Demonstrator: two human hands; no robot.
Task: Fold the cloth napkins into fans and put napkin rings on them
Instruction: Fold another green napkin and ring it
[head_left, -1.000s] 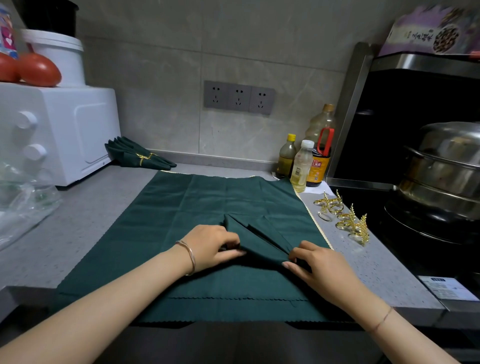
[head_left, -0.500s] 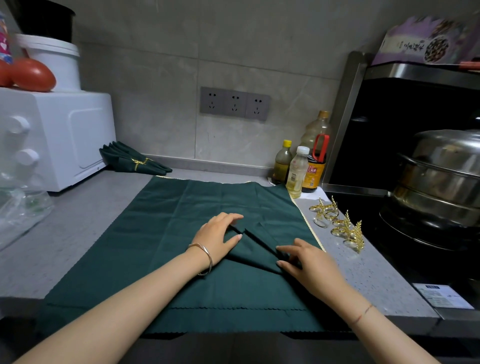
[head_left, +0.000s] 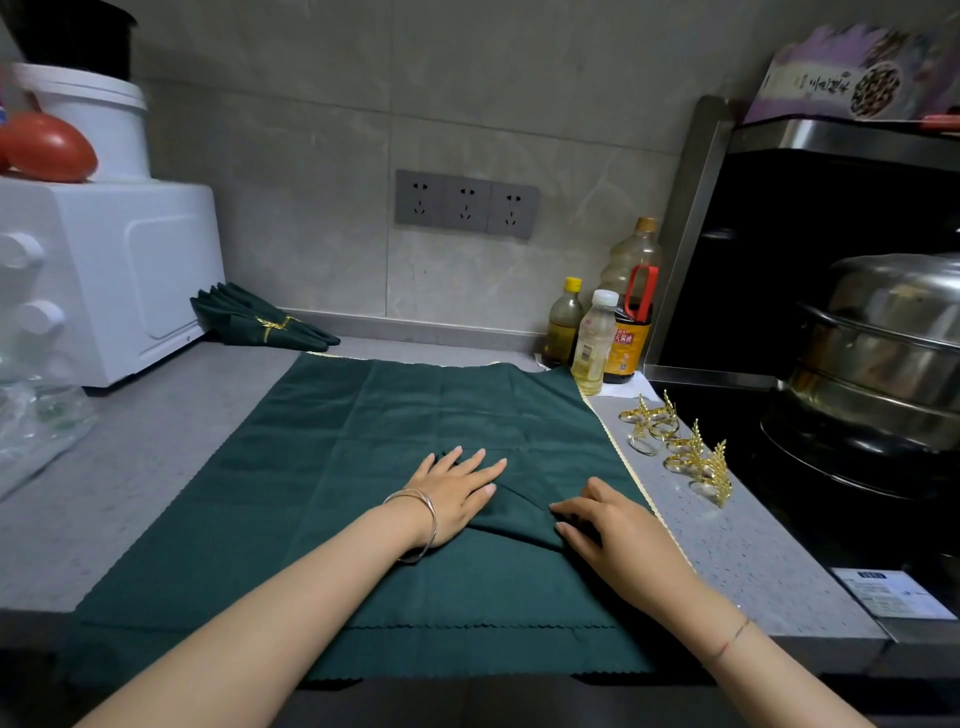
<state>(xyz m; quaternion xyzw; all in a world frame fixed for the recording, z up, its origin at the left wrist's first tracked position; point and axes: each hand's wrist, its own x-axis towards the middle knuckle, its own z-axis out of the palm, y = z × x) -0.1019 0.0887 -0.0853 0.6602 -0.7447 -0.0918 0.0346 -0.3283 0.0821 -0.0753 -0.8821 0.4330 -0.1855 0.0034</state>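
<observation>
Left hand (head_left: 457, 493) lies flat on the napkin (head_left: 519, 512), fingers straight and slightly fanned, pressing the folds down. Right hand (head_left: 610, 527) has bent fingers with the tips on the napkin's right edge; we cannot tell whether it nips the fabric or only bears on it. The napkin sits on the spread cloth (head_left: 363, 441), right of that cloth's middle and toward its near edge, as a narrow wedge of stacked pleats. We judge the pleating to be under way, with no ring on this piece yet. Beyond the spread cloth's far left corner lies one finished fan (head_left: 244, 325) with a gold ring (head_left: 272, 325) round its waist, so one unit is done. Just off the spread cloth's right edge lie the loose rings (head_left: 680, 452), several, none yet used. Two scalloped hems show at the spread cloth's near edge; we judge these to be further napkins in layers, count unknown. Materials: the fabric is dark green, matte and soft, holds a crease, and has one pale trimmed edge on the right. The rings are thin bright metal with leafy sprigs, rigid and likely to snag. The counter (head_left: 156, 467) under the spread cloth is grey speckled stone, smooth. Bottles (head_left: 592, 338) stand past its far right corner.
</observation>
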